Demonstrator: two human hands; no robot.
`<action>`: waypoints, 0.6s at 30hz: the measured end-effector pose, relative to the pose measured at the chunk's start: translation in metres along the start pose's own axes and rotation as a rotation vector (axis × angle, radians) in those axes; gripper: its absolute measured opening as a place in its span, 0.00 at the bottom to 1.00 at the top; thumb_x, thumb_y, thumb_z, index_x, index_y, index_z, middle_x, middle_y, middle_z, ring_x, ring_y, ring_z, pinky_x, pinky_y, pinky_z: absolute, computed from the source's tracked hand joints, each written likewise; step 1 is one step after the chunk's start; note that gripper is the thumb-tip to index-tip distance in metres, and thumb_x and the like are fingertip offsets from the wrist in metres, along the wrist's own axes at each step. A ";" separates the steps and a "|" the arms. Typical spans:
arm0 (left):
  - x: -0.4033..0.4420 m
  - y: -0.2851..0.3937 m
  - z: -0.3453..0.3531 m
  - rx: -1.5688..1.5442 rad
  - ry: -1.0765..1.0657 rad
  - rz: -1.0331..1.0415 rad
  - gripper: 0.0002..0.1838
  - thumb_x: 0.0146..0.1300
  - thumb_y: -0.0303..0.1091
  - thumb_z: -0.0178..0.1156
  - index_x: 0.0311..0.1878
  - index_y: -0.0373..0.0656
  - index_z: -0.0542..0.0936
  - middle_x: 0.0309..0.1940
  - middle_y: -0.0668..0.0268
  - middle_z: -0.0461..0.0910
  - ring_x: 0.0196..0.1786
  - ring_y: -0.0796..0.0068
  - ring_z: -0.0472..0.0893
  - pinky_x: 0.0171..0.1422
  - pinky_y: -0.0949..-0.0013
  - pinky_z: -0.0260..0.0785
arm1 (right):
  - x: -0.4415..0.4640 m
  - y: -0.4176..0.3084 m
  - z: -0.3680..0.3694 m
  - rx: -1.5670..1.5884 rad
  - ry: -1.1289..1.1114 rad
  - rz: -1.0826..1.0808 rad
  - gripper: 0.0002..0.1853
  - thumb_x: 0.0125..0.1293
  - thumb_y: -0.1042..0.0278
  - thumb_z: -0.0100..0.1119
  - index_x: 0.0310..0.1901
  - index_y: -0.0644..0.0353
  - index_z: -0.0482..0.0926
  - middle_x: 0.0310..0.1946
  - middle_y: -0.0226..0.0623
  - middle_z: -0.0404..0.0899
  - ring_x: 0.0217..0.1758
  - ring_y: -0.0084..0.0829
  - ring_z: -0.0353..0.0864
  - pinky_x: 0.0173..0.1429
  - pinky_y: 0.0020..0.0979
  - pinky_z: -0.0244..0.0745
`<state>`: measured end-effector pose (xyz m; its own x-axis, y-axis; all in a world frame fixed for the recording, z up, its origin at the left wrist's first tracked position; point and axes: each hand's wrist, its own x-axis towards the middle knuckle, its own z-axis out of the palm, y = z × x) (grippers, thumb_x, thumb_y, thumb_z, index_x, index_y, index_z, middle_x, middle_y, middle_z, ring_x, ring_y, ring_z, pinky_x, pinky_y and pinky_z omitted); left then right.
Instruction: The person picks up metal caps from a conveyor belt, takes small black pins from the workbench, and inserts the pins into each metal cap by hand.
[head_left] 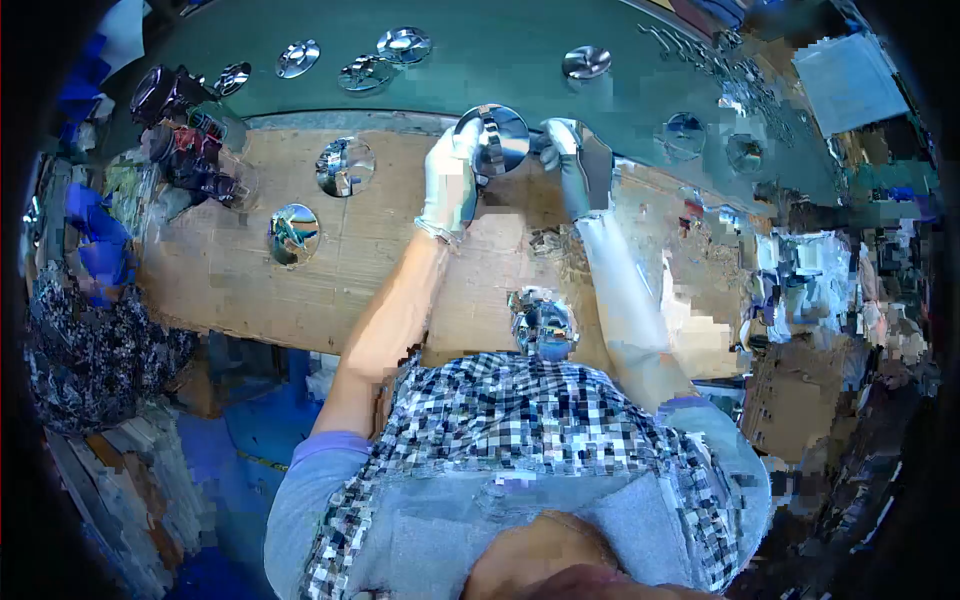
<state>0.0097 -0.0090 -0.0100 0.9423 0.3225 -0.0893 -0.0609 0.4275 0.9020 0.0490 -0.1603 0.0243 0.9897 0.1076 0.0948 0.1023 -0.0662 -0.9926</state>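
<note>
My left hand (452,182), in a pale glove, is closed on the edge of a shiny round metal disc (508,140). The disc is tilted up above the far edge of the brown board. My right hand (578,165), also gloved, is just to the right of the disc with a small gap between them. Its fingers look bent inward. A dark grey patch (598,168) lies along this hand; whether it is a cloth or part of the glove is unclear. Near my body, another shiny round piece (545,325) sits on the board.
Two shiny discs lie on the left of the brown board (230,285): one disc (345,167) farther back, another disc (294,234) nearer. Several more discs (404,44) lie on the green surface (490,60) behind. At far left is patterned dark cloth (100,340). Blurred clutter (810,270) stands right.
</note>
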 end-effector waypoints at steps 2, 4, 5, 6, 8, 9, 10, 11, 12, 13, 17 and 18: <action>-0.002 0.001 0.003 -0.032 -0.027 0.008 0.17 0.73 0.44 0.48 0.45 0.40 0.78 0.29 0.69 0.80 0.27 0.88 0.77 0.20 0.81 0.62 | -0.009 0.000 -0.007 0.001 -0.084 0.046 0.17 0.67 0.63 0.56 0.51 0.69 0.76 0.32 0.35 0.80 0.24 0.19 0.73 0.30 0.20 0.69; -0.008 0.002 0.003 0.018 -0.059 -0.011 0.18 0.73 0.45 0.47 0.44 0.40 0.79 0.27 0.70 0.80 0.25 0.88 0.75 0.20 0.81 0.61 | -0.019 -0.008 -0.006 0.004 -0.136 0.100 0.18 0.67 0.63 0.56 0.51 0.68 0.76 0.31 0.34 0.79 0.24 0.18 0.73 0.29 0.20 0.68; -0.011 0.007 0.006 0.059 -0.083 -0.019 0.19 0.73 0.46 0.46 0.43 0.40 0.79 0.25 0.70 0.80 0.22 0.88 0.73 0.19 0.82 0.61 | -0.022 -0.012 -0.004 0.001 -0.201 0.144 0.18 0.67 0.62 0.57 0.51 0.68 0.76 0.29 0.32 0.78 0.24 0.18 0.73 0.29 0.20 0.68; -0.014 0.010 0.010 0.082 -0.058 -0.010 0.21 0.73 0.48 0.46 0.40 0.40 0.80 0.24 0.70 0.80 0.19 0.88 0.72 0.18 0.82 0.59 | -0.023 -0.014 -0.003 0.010 -0.231 0.148 0.18 0.66 0.62 0.57 0.51 0.68 0.76 0.26 0.30 0.75 0.22 0.17 0.72 0.27 0.20 0.66; -0.015 0.009 0.010 0.093 -0.067 -0.003 0.21 0.73 0.48 0.46 0.39 0.40 0.81 0.23 0.70 0.80 0.19 0.88 0.71 0.18 0.82 0.58 | -0.025 -0.010 -0.003 0.031 -0.215 0.143 0.19 0.66 0.62 0.58 0.51 0.68 0.77 0.27 0.32 0.77 0.22 0.17 0.72 0.26 0.19 0.66; -0.013 0.008 0.010 0.100 -0.069 0.007 0.22 0.73 0.48 0.46 0.38 0.40 0.81 0.23 0.70 0.80 0.18 0.88 0.70 0.17 0.82 0.58 | -0.024 -0.010 -0.002 0.048 -0.206 0.136 0.19 0.65 0.62 0.59 0.50 0.69 0.77 0.28 0.34 0.79 0.21 0.16 0.72 0.24 0.19 0.66; -0.012 0.007 0.009 0.099 -0.064 0.013 0.22 0.73 0.48 0.47 0.38 0.40 0.81 0.22 0.70 0.80 0.18 0.88 0.70 0.17 0.82 0.58 | -0.024 -0.011 -0.001 0.008 -0.193 0.138 0.16 0.66 0.63 0.57 0.49 0.67 0.77 0.25 0.30 0.76 0.19 0.17 0.70 0.25 0.19 0.65; -0.012 0.008 0.009 0.099 -0.064 0.015 0.22 0.73 0.48 0.47 0.38 0.40 0.81 0.22 0.70 0.80 0.18 0.88 0.70 0.17 0.82 0.58 | -0.023 -0.012 -0.002 0.008 -0.194 0.136 0.16 0.66 0.63 0.57 0.49 0.67 0.77 0.25 0.30 0.76 0.19 0.17 0.70 0.25 0.19 0.65; -0.013 0.009 0.009 0.113 -0.065 0.012 0.22 0.73 0.48 0.47 0.38 0.40 0.81 0.22 0.70 0.79 0.17 0.88 0.70 0.17 0.82 0.57 | -0.020 -0.013 -0.005 -0.043 -0.208 0.162 0.16 0.66 0.62 0.58 0.48 0.67 0.78 0.26 0.30 0.77 0.21 0.18 0.71 0.26 0.19 0.66; -0.014 0.009 0.008 0.128 -0.065 0.006 0.22 0.73 0.48 0.47 0.38 0.40 0.81 0.22 0.71 0.79 0.17 0.88 0.69 0.17 0.82 0.57 | -0.018 -0.015 -0.010 -0.092 -0.222 0.191 0.16 0.66 0.62 0.58 0.47 0.66 0.78 0.27 0.31 0.78 0.22 0.18 0.72 0.28 0.20 0.67; -0.015 0.010 0.011 0.095 -0.023 -0.021 0.21 0.73 0.48 0.48 0.39 0.39 0.82 0.21 0.71 0.79 0.17 0.88 0.68 0.17 0.82 0.57 | -0.027 -0.119 -0.056 -0.334 -0.288 -0.151 0.16 0.63 0.63 0.58 0.48 0.65 0.79 0.41 0.38 0.83 0.40 0.24 0.81 0.47 0.25 0.76; -0.015 0.006 0.011 0.094 -0.021 -0.019 0.21 0.73 0.48 0.48 0.40 0.39 0.82 0.22 0.71 0.79 0.17 0.89 0.68 0.17 0.82 0.57 | -0.033 -0.144 -0.066 -0.233 -0.264 -0.180 0.14 0.64 0.68 0.55 0.48 0.65 0.80 0.40 0.36 0.83 0.39 0.24 0.82 0.46 0.24 0.76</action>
<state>-0.0008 -0.0201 0.0017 0.9497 0.2972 -0.0986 -0.0130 0.3520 0.9359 0.0084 -0.2194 0.1688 0.8970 0.3877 0.2123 0.3217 -0.2434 -0.9150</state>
